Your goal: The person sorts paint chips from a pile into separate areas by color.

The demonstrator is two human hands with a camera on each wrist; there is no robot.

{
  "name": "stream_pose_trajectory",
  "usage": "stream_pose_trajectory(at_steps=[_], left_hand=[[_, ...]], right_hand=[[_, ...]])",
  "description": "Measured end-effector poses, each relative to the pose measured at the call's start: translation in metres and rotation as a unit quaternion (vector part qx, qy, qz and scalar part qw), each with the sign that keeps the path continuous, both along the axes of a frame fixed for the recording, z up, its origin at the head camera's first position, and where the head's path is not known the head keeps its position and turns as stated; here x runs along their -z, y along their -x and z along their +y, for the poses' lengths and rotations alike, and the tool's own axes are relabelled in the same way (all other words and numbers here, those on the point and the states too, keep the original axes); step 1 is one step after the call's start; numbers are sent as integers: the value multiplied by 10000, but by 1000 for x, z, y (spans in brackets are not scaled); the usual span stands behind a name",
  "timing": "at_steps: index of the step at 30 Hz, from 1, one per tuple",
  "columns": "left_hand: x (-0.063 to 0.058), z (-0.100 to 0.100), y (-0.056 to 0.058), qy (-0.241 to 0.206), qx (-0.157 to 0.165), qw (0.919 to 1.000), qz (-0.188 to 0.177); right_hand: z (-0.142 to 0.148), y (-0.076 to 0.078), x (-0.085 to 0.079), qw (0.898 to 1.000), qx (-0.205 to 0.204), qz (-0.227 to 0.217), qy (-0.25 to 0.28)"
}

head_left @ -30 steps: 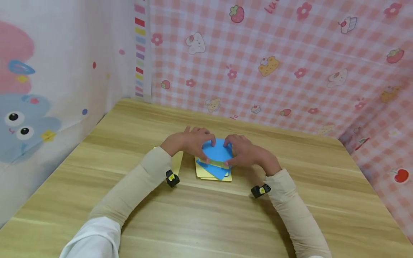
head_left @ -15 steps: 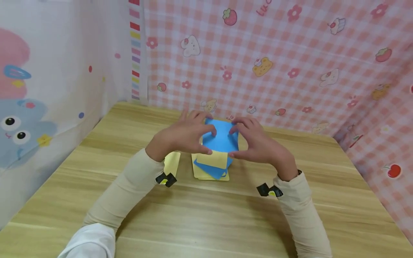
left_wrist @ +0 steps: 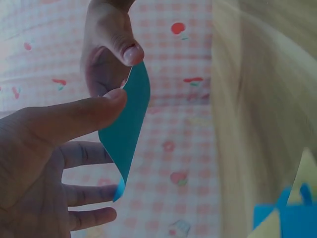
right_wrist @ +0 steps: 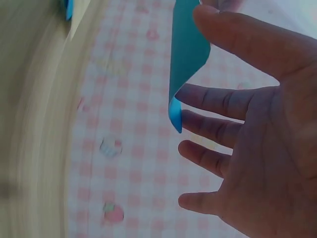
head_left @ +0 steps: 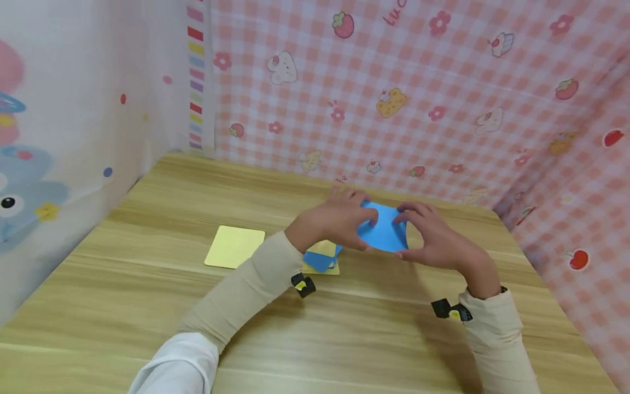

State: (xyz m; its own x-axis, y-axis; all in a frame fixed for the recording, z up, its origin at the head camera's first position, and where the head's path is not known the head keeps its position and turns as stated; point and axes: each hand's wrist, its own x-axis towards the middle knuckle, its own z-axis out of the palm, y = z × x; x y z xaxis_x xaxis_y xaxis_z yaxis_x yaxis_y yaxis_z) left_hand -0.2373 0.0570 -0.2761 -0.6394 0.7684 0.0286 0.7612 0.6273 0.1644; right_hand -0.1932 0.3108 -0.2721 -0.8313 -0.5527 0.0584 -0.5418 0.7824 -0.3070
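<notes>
Scanning from the left edge of the wooden tabletop point(head_left: 305, 350), we find a square yellow card point(head_left: 232, 245) lying flat, one corner covered by the left arm's beige sleeve point(head_left: 243, 287). About midway between the left and right edges, we see a loose pile of yellow and blue cards point(head_left: 320, 261), partly hidden by the same arm. Next comes the left hand point(head_left: 339, 220), pinching a blue card point(head_left: 385, 231) between thumb and fingers, its little finger free. We see that card raised off the tabletop toward its back edge, right of the pile, bent into a curve. The right hand point(head_left: 438, 235) pinches the opposite side, its last two fingers spread clear. Behind the back edge we have a pink checked cloth point(head_left: 315, 98).
</notes>
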Motion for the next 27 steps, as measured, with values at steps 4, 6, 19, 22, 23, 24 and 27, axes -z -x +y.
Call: stream_pose_trajectory(at_steps=[4,6,19,22,23,24,27], left_hand=[[14,24,5,203,13,9998,-21],[23,32,8,391,-4,9992,24],[71,57,15,1422,-31,9893,-319],[69,56,14,1478,-46,9884,-353],[68,56,14,1496,-50,9882,-330],[67,55,14,1511,-42,9881,-299],[62,51,12,1519,-6,9882,-207]], right_hand=[[14,0,6,9997,160,-156,-113],[17,4,13,9992,201,-224,-263],[17,16,66,9895,179,-950,-1071],[17,16,68,9894,155,-939,-1097],[17,15,67,9895,163,-925,-1095],[17,14,66,9899,171,-918,-1072],[15,10,62,9911,180,-821,-1028]])
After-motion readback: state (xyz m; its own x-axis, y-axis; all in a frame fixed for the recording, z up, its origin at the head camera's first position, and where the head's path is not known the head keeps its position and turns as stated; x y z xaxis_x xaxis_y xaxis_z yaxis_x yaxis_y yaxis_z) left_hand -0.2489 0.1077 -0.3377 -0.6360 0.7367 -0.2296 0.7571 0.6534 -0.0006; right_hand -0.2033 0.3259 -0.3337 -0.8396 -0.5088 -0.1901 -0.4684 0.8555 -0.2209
